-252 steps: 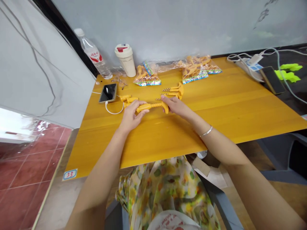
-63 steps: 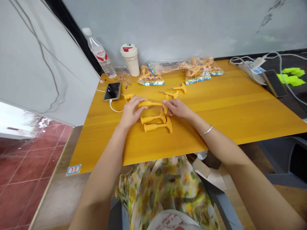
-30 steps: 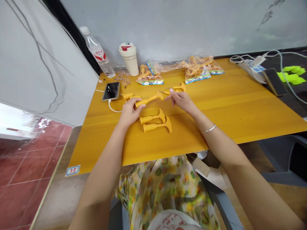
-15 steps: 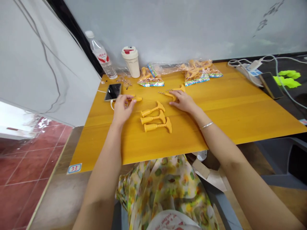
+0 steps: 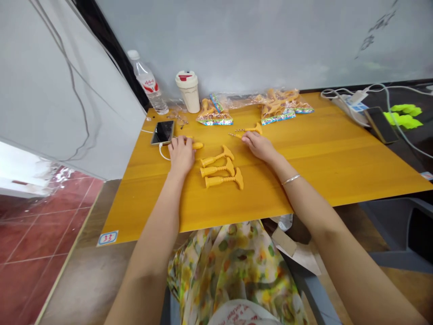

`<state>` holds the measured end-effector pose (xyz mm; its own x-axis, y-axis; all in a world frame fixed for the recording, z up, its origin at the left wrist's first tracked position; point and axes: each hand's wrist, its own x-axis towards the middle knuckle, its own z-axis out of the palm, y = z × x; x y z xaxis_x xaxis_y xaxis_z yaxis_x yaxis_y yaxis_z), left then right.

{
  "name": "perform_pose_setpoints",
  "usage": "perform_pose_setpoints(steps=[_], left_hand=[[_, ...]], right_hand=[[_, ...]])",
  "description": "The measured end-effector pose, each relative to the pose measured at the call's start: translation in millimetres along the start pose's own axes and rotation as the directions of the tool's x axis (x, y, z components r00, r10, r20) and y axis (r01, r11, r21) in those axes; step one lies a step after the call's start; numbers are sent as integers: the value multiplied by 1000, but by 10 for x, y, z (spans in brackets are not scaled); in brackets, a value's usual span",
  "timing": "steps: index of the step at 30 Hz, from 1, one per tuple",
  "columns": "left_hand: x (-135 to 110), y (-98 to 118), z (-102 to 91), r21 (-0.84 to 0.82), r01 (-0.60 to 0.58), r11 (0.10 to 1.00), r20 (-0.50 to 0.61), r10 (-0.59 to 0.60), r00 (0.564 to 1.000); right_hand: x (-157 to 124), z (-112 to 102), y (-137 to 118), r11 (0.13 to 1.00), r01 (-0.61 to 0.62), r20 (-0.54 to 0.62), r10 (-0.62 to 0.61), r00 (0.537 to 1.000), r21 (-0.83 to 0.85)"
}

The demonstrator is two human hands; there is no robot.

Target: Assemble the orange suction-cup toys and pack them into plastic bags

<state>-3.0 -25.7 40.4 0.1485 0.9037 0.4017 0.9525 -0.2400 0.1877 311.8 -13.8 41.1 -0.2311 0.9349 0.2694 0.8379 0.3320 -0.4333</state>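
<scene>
In the head view, the left hand (image 5: 181, 152) is curling over a yellow cap (image 5: 196, 145) near the table's (image 5: 338, 153) far left corner, grip hidden, while the right hand (image 5: 260, 145), loosely open, is touching a yellow-handled screw (image 5: 237, 135) beyond three joined pieces (image 5: 219, 169); joining these two likely calls for pinching and aligning.

The yellow wooden table (image 5: 321, 153) bears three orange T-handled tools (image 5: 219, 169) side by side at its centre, two screw-tipped handles (image 5: 251, 130) just beyond at twelve o'clock, a dark phone (image 5: 163, 132) at ten, a water bottle (image 5: 149, 83) and lidded cup (image 5: 188, 91) at eleven, and shiny packets (image 5: 282, 106) at twelve.
</scene>
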Motion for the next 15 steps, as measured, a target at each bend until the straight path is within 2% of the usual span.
perform_pose_setpoints(steps=[2, 4, 8, 11, 15], left_hand=[[7, -9, 42, -72, -23, 997, -30, 21, 999], [14, -26, 87, -222, -72, 972, -88, 54, 995], [14, 1, 132, -519, -143, 843, -142, 80, 987], [-4, 74, 121, -584, -101, 806, -113, 42, 993], [-21, 134, 84, -626, -72, 777, -76, 31, 997]], right_hand=[[29, 6, 11, 992, -34, -78, 43, 996, 118], [56, 12, 6, 955, -51, -139, 95, 986, 291], [66, 20, -100, 807, -49, -108, 139, 984, 588], [29, 3, -246, 759, -30, -64, 95, 993, 650], [-24, -45, -392, 774, -3, -36, 34, 999, 633]])
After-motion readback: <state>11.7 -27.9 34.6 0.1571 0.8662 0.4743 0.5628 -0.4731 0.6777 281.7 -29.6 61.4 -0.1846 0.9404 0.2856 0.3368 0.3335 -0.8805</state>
